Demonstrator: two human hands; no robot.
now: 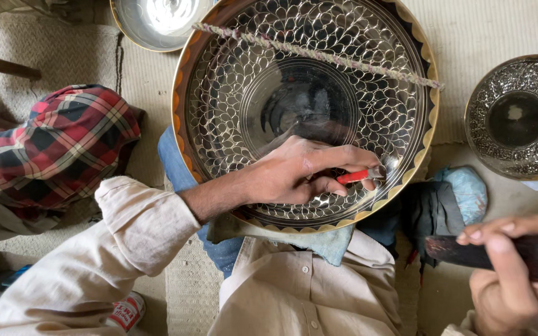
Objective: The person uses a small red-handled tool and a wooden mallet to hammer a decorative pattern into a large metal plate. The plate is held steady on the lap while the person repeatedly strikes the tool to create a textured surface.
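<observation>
Head view: left hand [294,171] pinches red-handled chisel [359,176] tip-down inside engraved brass bowl [306,112], which is propped on lap cloth [319,239] for steadiness. Right hand [512,267] is closed around dark mallet handle [499,252], held aside.

Large bowl [306,112] centre, small bowl [518,118] right, checked cloth [57,143] left

The left hand [294,174] reaches forward from a rolled-up pale sleeve, fingers pinched together, palm down – the right hand [512,274] sits low at the side, fingers curled in a closed grip, thumb on top
</observation>
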